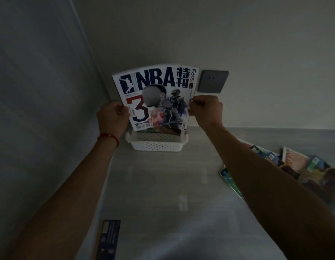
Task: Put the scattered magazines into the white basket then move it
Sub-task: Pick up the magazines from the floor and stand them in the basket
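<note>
Item: NBA magazine [155, 96], upright, its lower edge in the white basket [157, 142] at the counter's [163, 184] back wall. Your left hand [112, 117] grips its left edge, fingers curled; your right hand [206, 109] pinches its right edge. Loose magazines [294, 166] lie on the counter, well to the right.

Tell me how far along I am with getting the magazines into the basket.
Partly there. The left hand and right hand hold the NBA magazine upright, its bottom edge entering the white basket, where other covers already seem to stand. Several loose magazines lie on the counter to the right. Moving the basket comes after.
</note>
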Available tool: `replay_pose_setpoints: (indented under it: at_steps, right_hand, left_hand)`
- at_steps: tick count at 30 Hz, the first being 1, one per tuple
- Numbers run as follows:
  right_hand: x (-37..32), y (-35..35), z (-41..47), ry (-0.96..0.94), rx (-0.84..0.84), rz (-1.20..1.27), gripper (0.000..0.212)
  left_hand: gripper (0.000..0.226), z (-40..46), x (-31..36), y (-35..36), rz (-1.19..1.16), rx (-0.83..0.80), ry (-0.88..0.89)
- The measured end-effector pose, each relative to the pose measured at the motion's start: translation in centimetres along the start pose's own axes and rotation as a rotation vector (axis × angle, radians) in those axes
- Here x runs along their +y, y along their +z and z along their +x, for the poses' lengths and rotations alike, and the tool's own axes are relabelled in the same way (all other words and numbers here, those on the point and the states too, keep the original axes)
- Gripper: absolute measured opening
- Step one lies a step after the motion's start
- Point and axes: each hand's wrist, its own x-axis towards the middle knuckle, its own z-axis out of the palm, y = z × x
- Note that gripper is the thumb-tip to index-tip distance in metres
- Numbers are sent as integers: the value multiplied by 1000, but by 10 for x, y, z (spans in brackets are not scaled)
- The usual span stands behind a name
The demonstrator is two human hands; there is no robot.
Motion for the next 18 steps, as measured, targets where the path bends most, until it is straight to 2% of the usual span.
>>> replay_pose_setpoints:
  at_steps: [7,14,18]
  right_hand:
    - [28,33,19,116,-66,-65,15]
    - [39,54,26,209,-69,-81,24]
    - [45,56,24,266,-136,-90,16]
  left_hand:
    - [20,17,-28,26,68,-24,-113]
    - [26,32,-35,38,115,-37,-102]
    - [33,35,-34,46,142,-100,-198]
